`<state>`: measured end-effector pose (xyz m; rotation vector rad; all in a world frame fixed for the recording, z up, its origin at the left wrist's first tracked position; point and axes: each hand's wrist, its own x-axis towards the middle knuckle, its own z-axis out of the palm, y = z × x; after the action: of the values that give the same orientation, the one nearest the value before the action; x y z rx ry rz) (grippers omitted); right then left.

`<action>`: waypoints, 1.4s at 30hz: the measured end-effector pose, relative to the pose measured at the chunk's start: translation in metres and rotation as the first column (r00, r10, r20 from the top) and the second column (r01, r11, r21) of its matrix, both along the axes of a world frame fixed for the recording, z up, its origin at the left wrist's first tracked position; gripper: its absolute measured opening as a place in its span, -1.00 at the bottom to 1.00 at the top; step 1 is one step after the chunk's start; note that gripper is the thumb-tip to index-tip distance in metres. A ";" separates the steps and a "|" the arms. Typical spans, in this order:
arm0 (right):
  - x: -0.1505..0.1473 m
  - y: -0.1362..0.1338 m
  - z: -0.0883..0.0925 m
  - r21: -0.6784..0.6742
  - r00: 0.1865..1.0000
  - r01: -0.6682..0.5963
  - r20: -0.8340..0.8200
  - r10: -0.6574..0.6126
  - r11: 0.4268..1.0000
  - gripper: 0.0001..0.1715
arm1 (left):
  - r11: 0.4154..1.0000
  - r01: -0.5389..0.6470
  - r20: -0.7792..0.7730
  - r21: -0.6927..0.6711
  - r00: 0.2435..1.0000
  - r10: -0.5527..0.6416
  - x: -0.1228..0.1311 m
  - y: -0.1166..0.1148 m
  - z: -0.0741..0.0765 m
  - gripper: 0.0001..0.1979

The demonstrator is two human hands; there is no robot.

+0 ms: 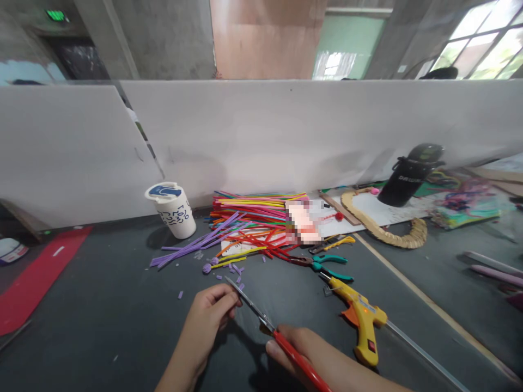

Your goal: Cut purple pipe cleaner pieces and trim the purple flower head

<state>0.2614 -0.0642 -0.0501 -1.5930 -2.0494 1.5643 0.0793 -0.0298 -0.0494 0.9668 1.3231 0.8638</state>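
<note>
My right hand point(298, 343) grips a pair of red-handled scissors point(296, 359), whose blades point forward and left. The blade tips come up beside the fingertips of my left hand point(212, 311). The thumb and fingers of that hand are pinched together, and whatever lies between them is too small or hidden to make out. Short purple clippings point(235, 269) are scattered just beyond the blades. Two yellow pipe cleaners with purple balls point(207, 268) at their ends lie behind these clippings. Loose purple pipe cleaners point(183, 250) lie farther left.
A bundle of coloured pipe cleaners point(253, 209) lies at the back, near teal-handled pliers point(327, 263). On the right rests a yellow glue gun point(363, 316). A white cup point(175, 215) and a black bottle point(404, 182) stand by the white partition point(253, 130). A red strip point(44, 272) lies left.
</note>
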 end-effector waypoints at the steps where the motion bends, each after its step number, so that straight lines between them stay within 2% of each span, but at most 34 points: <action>1: -0.001 0.000 0.000 -0.020 1.000 0.011 -0.005 -0.011 1.000 -0.56 | 1.000 0.001 0.012 -0.007 1.000 -0.001 0.000 0.000 -0.001 -0.79; 7: -0.003 -0.004 -0.010 -0.064 0.998 0.063 -0.023 -0.065 0.996 -0.55 | 0.999 -0.013 0.036 -0.031 0.999 0.015 0.003 0.001 -0.009 -0.82; 13: 0.001 -0.005 -0.025 -0.093 0.994 0.052 -0.094 -0.061 0.994 -0.52 | 0.998 0.005 0.007 -0.060 1.000 -0.004 0.007 0.000 -0.021 -0.82; 16: 0.001 -0.005 -0.030 -0.089 0.994 0.068 -0.084 -0.076 0.994 -0.50 | 0.999 0.013 -0.030 -0.046 0.999 -0.015 0.007 0.000 -0.021 -0.81; 19: 0.000 -0.002 -0.029 -0.120 0.981 0.099 -0.152 -0.117 0.988 -0.48 | 1.000 -0.012 -0.039 -0.024 0.999 0.011 0.002 0.003 -0.017 -0.79; 23: 0.004 0.010 -0.014 -0.184 0.946 0.206 -0.215 -0.244 0.961 -0.50 | 0.992 -0.117 0.000 0.039 0.993 0.117 -0.014 0.008 -0.012 -0.75; 26: 0.009 0.018 0.000 -0.172 0.958 0.170 -0.201 -0.204 0.970 -0.51 | 0.984 -0.163 0.071 0.072 0.985 0.158 -0.022 0.010 -0.011 -0.76; 29: 0.012 0.019 0.008 -0.106 0.980 0.095 -0.165 -0.111 0.990 -0.50 | 0.982 -0.175 0.123 0.066 0.978 0.166 -0.021 0.010 -0.009 -0.80; 32: 0.010 0.014 0.007 -0.027 0.997 0.050 -0.055 -0.051 0.998 -0.53 | 0.987 -0.153 0.111 0.039 0.983 0.148 -0.014 0.008 -0.006 -0.82; 36: 0.007 0.007 0.002 0.003 0.996 -0.014 0.087 0.014 1.000 -0.57 | 0.991 -0.126 0.046 0.037 0.991 0.125 -0.008 0.006 -0.004 -0.80; 42: 0.009 0.006 0.003 -0.004 0.998 -0.034 0.049 0.034 0.999 -0.57 | 0.997 -0.050 -0.004 0.058 0.999 0.050 -0.006 0.003 0.002 -0.77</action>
<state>0.2700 -0.0586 -0.0472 -1.6218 -2.1104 1.5553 0.0736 -0.0266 -0.0473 0.9853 1.3382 0.9430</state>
